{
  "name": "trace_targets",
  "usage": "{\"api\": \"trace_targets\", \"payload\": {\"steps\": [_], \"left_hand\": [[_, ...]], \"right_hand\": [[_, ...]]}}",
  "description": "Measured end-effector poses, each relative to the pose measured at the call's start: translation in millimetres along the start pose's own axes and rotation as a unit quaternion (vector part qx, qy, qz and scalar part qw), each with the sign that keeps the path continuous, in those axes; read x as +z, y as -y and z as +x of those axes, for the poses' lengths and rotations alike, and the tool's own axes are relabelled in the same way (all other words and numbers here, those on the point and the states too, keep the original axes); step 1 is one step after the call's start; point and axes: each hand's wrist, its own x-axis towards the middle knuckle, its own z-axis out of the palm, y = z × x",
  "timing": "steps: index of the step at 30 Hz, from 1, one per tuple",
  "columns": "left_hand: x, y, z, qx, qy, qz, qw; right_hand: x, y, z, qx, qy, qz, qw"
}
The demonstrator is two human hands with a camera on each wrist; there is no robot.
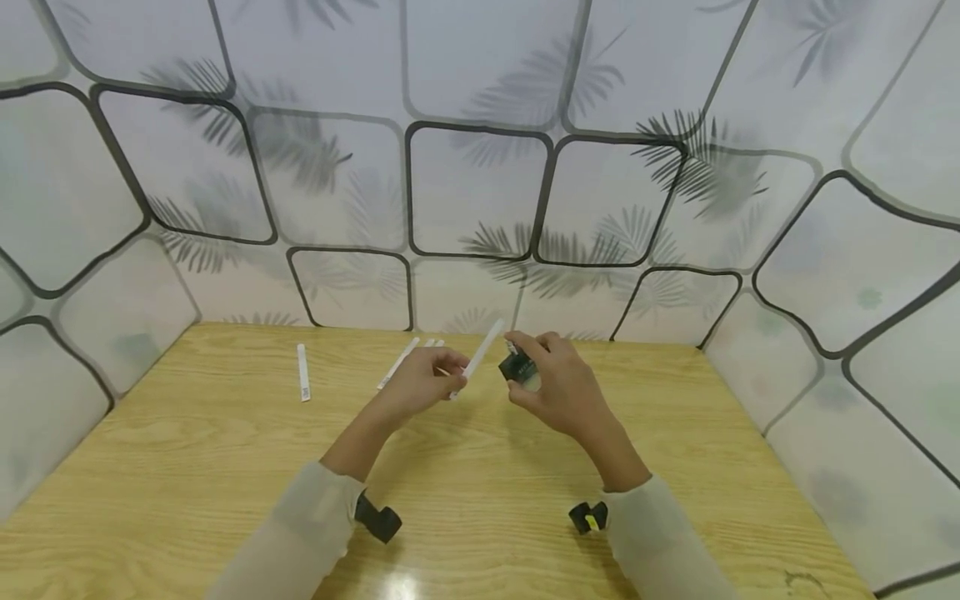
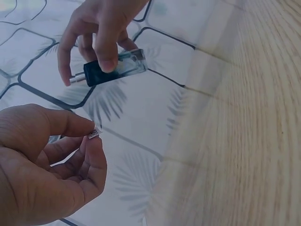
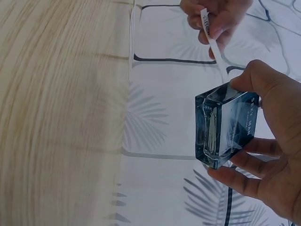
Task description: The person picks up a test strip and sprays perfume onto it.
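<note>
Between thumb and fingertips, my left hand (image 1: 420,383) pinches a white paper test strip (image 1: 482,352), which slants up and away to the right. Small dark print marks the strip's (image 3: 205,21) near end in the right wrist view. To its right, my right hand (image 1: 562,387) grips a dark blue-green glass perfume bottle (image 1: 516,367). The bottle (image 2: 134,63) lies tilted in the left wrist view, its silver spray nozzle (image 2: 78,78) pointing left with a fingertip on it. The bottle's (image 3: 230,125) clear thick base faces the right wrist camera. Strip and nozzle are apart.
Another white strip (image 1: 303,372) lies on the wooden table (image 1: 225,475) at the left. More strips (image 1: 398,363) lie behind my left hand, partly hidden. A patterned wall covering (image 1: 480,192) borders the table at the back and sides.
</note>
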Motion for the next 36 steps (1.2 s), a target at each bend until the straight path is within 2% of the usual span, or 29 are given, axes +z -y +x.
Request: {"api": "trace_targets", "payload": {"steps": [5,11,20,36], "left_hand": [[-1.4,-2.4,-1.8,0.005,0.000,0.004,1.0000],[-3.6,-6.9,-3.5,-0.006,0.009,-0.001,0.9999],[-3.4,-13.4,-6.8,-0.002,0.024,0.011,0.9997],[-2.5,-11.4,-5.4,-0.005,0.025,0.002,0.9997]], "right_hand": [[2.6,-1.8,-0.1,-0.014,-0.018,-0.013,1.000],[6.1,-2.8,-0.1,-0.028,-0.039,-0.021,0.999],[6.3,-2.5,-0.3,-0.039,-0.053,-0.012,0.998],[7.0,-3.7,-0.9,-0.046,-0.060,-0.008,0.997]]}}
